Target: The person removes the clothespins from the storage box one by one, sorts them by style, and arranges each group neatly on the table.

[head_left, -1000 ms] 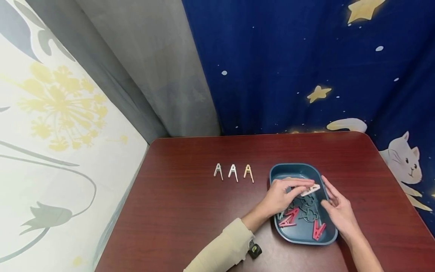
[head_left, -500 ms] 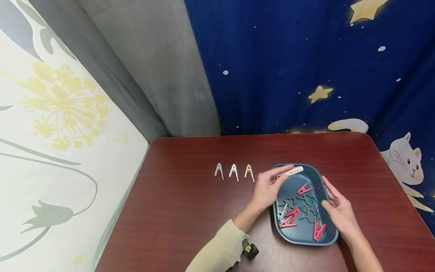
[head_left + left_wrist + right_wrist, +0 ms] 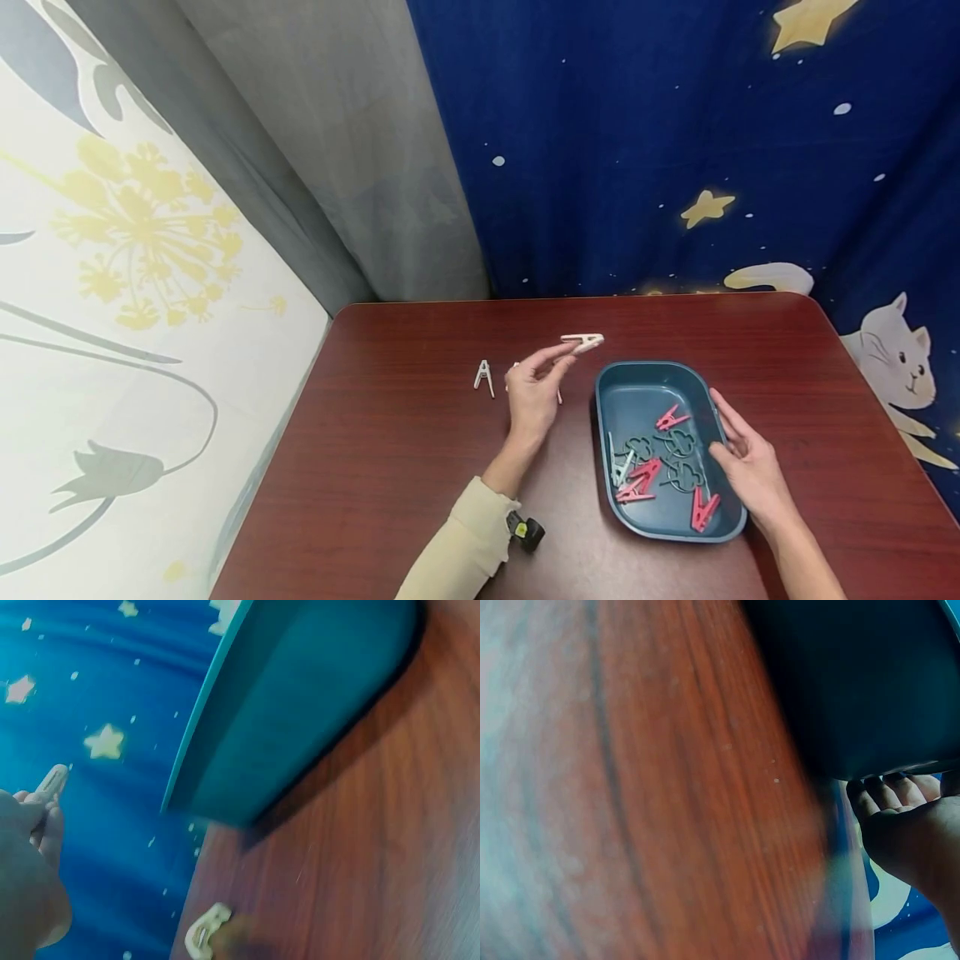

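Below the left hand (image 3: 531,410), the table (image 3: 390,467) is spreading; rightward, the right hand (image 3: 753,477) is gripping the tray (image 3: 636,408); the left is pinching a white clip (image 3: 595,340), mostly hiding a yellow clip (image 3: 212,918); leftward, a grey clip (image 3: 484,366) is lying.

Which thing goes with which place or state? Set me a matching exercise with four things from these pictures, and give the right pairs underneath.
1. left hand
2. right hand
3. pink clips
4. leftmost clip

A. holding the side of the tray
B. lying on the table
C. pinching a white clip
D. inside the tray

Pairs: 1-C, 2-A, 3-D, 4-B
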Available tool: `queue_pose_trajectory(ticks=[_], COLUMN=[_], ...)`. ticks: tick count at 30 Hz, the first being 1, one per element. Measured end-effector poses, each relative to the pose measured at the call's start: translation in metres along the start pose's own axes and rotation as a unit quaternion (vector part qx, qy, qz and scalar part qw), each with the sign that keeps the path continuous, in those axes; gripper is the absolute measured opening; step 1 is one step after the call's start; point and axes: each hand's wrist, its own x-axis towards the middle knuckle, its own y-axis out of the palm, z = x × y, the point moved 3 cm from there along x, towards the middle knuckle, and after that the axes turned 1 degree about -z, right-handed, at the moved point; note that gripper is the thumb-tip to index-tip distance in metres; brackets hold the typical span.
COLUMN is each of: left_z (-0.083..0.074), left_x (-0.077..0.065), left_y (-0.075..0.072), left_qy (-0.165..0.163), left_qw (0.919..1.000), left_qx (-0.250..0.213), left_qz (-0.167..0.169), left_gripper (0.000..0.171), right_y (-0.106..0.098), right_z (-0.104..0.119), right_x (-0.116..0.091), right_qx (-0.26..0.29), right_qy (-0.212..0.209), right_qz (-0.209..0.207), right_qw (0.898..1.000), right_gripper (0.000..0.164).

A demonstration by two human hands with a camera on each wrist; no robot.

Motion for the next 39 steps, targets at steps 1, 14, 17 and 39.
queue_pose_trajectory(ticks=[1, 14, 17, 39], left_z=[0.000, 0.017, 0.022, 0.065], left_x=[0.003, 0.025, 0.023, -0.009], left_y=[-0.006, -0.073, -0.086, -0.145], left_qy=[0.005, 0.043, 0.029, -0.126], left_qw=[0.9998, 0.9866, 0.9824, 0.9423], left_qx=[0.006, 0.019, 0.043, 0.121], left_qz=[-0.016, -0.156, -0.179, -0.286], left_gripper=[0.018, 0.025, 0.029, 0.026], right_y=[0.000, -0.001, -0.001, -0.001], right_z=[0.000, -0.002, -0.002, -0.003], right_x=[0.000, 0.001, 0.001, 0.001], right_qx=[0.000, -0.004, -0.005, -0.003], right_qy=[0.001, 0.014, 0.015, 0.020], right_qz=[0.000, 0.000, 0.000, 0.004], right_qw=[1.000, 1.000, 1.000, 1.000], right_gripper=[0.075, 0.076, 0.076, 0.076])
